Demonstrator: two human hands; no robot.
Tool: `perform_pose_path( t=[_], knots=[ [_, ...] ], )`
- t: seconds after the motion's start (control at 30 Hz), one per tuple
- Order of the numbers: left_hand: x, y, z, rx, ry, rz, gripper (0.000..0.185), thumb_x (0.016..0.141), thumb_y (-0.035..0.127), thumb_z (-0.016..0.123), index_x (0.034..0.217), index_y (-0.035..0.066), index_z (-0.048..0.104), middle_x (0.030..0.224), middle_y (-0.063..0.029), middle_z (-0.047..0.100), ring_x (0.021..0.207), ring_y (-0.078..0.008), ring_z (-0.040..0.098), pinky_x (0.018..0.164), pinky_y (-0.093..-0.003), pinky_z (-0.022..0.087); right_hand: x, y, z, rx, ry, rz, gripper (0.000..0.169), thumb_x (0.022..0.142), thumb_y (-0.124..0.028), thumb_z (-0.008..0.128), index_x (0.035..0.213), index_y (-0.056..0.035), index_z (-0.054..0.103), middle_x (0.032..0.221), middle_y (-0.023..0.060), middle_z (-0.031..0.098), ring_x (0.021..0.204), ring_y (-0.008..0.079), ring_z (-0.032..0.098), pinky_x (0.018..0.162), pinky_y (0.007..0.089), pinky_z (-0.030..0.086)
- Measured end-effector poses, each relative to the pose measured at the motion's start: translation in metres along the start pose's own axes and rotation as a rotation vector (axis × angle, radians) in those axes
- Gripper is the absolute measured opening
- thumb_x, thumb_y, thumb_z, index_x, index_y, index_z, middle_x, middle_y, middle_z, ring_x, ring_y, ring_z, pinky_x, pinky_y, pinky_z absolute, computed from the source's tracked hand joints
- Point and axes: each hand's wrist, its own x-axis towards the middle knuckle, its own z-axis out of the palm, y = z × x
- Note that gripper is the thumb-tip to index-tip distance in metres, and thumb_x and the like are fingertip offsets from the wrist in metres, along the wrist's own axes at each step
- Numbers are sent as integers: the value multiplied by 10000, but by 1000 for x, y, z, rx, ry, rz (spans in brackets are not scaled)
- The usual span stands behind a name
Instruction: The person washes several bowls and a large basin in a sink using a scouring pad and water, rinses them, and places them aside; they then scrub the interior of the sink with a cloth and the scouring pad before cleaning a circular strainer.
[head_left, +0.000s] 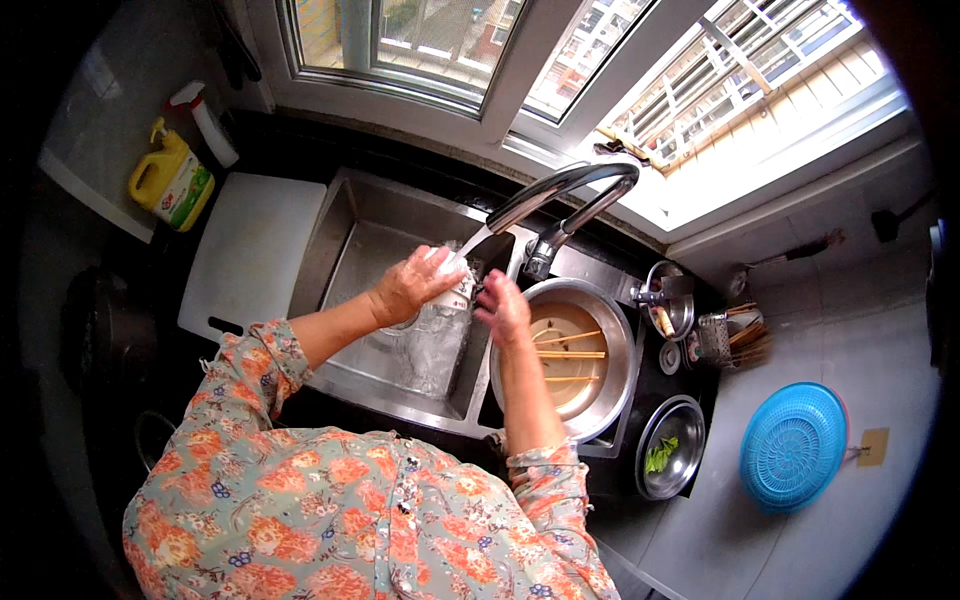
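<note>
Under the stream from the curved chrome faucet (559, 187), my left hand (420, 285) holds a white bowl (456, 296) with printed marks over the left basin of the steel sink (360, 315). Its fingers lie over the bowl's upper part. My right hand (504, 307) is just right of the bowl, near the divider between the basins, fingers apart and slightly blurred, holding nothing that shows. Below and right of it, a large steel basin (621, 352) of cloudy water fills the right side, with several wooden chopsticks (574, 355) in it.
On the left stand a white cutting board (251, 247), a yellow detergent bottle (180, 184) and a spray bottle (214, 131). At right are a metal bowl with a leafy green (661, 455), a steel utensil holder (714, 341) and a blue plastic colander (793, 448) hanging on the wall.
</note>
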Motion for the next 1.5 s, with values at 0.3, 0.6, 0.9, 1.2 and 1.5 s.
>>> perform_pose_path(
  t=[0.3, 0.6, 0.9, 1.2, 1.5],
  knots=[
    [-2, -31, -58, 207, 73, 63, 442, 758, 102, 545, 1197, 151, 539, 1156, -181, 520, 990, -370, 535, 776, -363, 516, 27, -69, -22, -249, 67, -256, 285, 853, -278, 542, 993, -46, 630, 936, 49, 652, 821, 150, 612, 735, 303, 472],
    [12, -22, -106, 316, 143, 225, 409, 746, 139, 579, 1148, 215, 566, 1122, -118, 533, 945, -294, 546, 681, -289, 526, -6, -10, -36, -421, -34, -352, 253, 891, -220, 521, 1033, -34, 618, 885, 37, 635, 739, 120, 602, 615, 236, 469],
    [17, 7, -119, 268, 126, 277, 437, 726, 127, 621, 1156, 153, 548, 1151, -127, 535, 978, -323, 553, 712, -331, 543, -93, 38, -37, -998, 171, -523, 274, 839, -234, 504, 981, -47, 646, 906, 202, 636, 867, 352, 610, 765, 412, 474],
    [13, 36, -113, 306, 151, 353, 389, 753, 172, 587, 1138, 128, 548, 1142, -112, 543, 961, -305, 552, 663, -315, 529, -129, 55, -1, -911, 32, -629, 664, 750, -235, 691, 1298, -40, 371, 1029, 193, 598, 853, 300, 617, 767, 387, 484],
    [16, 83, -104, -164, 145, 90, 470, 711, 92, 622, 1169, 107, 516, 1124, -116, 545, 974, -312, 546, 765, -363, 517, -119, 34, 20, -471, 226, -760, 477, 750, -145, 670, 1190, -105, 490, 960, 168, 638, 890, 349, 621, 715, 409, 496]
  ],
)
